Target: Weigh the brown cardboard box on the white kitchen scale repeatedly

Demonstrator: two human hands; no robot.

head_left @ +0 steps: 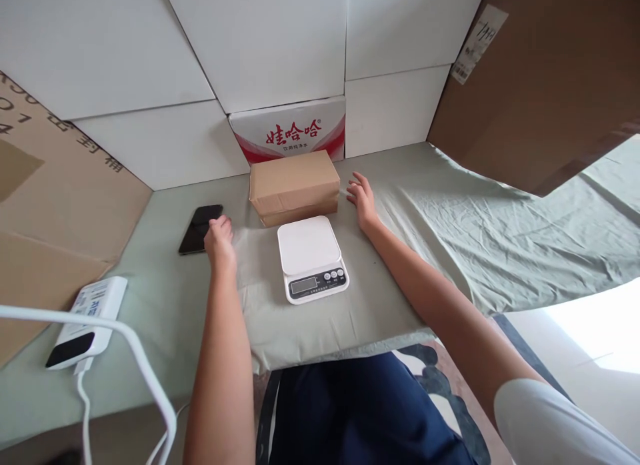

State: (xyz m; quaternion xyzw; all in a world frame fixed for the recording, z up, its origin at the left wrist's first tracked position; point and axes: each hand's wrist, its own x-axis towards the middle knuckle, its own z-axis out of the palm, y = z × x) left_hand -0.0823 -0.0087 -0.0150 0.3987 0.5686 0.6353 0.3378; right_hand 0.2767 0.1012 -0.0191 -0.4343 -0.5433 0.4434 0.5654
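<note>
- Pale green cloth [450, 218] is covering the table across the middle of the frame, with white panels and cardboard sheets standing behind it.
- The person's left hand [219, 240] is resting with curled fingers on the near edge of a flat black phone [198, 226] at centre left; whether it is gripping it cannot be told.
- The right hand [362, 199] is lying open, fingers spread, just beside a brown cardboard box [294, 183].
- A white digital kitchen scale [311, 257] is sitting between both arms, touched by neither hand.
</note>
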